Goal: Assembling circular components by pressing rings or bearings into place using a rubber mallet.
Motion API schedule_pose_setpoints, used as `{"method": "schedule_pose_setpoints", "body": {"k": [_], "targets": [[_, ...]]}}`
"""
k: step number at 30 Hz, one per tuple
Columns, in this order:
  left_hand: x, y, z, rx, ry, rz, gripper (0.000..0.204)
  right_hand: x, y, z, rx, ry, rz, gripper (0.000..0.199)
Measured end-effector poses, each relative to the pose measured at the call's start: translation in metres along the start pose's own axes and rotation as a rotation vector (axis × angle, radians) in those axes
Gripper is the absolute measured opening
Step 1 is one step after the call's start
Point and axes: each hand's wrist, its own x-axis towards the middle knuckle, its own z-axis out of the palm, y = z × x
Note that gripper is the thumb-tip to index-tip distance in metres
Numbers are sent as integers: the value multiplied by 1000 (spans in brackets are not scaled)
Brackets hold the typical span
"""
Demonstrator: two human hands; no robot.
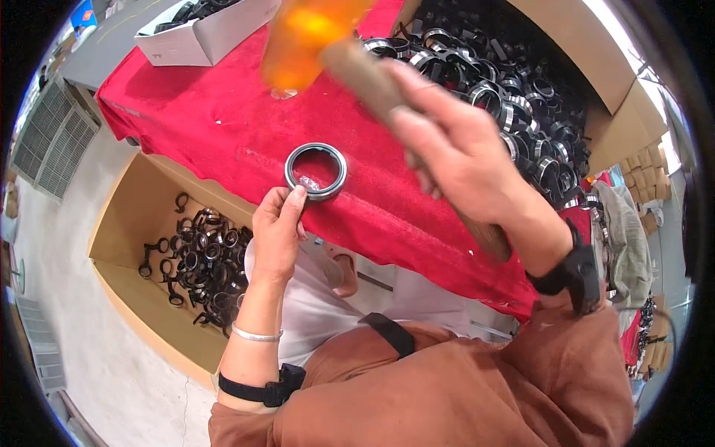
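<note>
One worktop (223,119), draped in red cloth, is seen across the middle of the view.
One large cardboard carton (596,52), upper right, is filled with a heap of black and metal ring parts (506,82).
One open cardboard box (126,223) is set on the floor at lower left, beside the worktop edge; loose black rings and clamps (201,261) are scattered in its bottom.
One white carton (197,41) is placed at the far left end of the worktop, with dark parts inside.
One mallet, with a wooden handle (372,78) and a blurred orange head (305,33), is raised above the cloth.
One right hand (462,156) is wrapped about that handle, fingers closed tight on it; a black strap is worn at the wrist.
One left hand (275,231) is held at the near edge of the worktop, fingertips pressed together against the rim of the ring; a thin bangle and a black strap are worn on the forearm.
One black ring (316,171) with a metal insert is laid flat on the red cloth, near the front edge, well below the mallet head.
</note>
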Motion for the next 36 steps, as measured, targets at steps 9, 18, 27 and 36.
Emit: {"method": "schedule_pose_setpoints", "body": {"k": [9, 18, 27, 36], "targets": [[1, 1, 4, -33, -42, 20, 19, -28, 56, 5, 219, 9, 267, 48], [0, 6, 6, 48, -49, 35, 18, -79, 79, 43, 255, 136, 121, 50], [-29, 32, -65, 131, 167, -29, 17, -132, 93, -7, 515, 167, 367, 53], [26, 63, -14, 1362, 104, 842, 34, -167, 138, -21, 789, 377, 313, 53]]}}
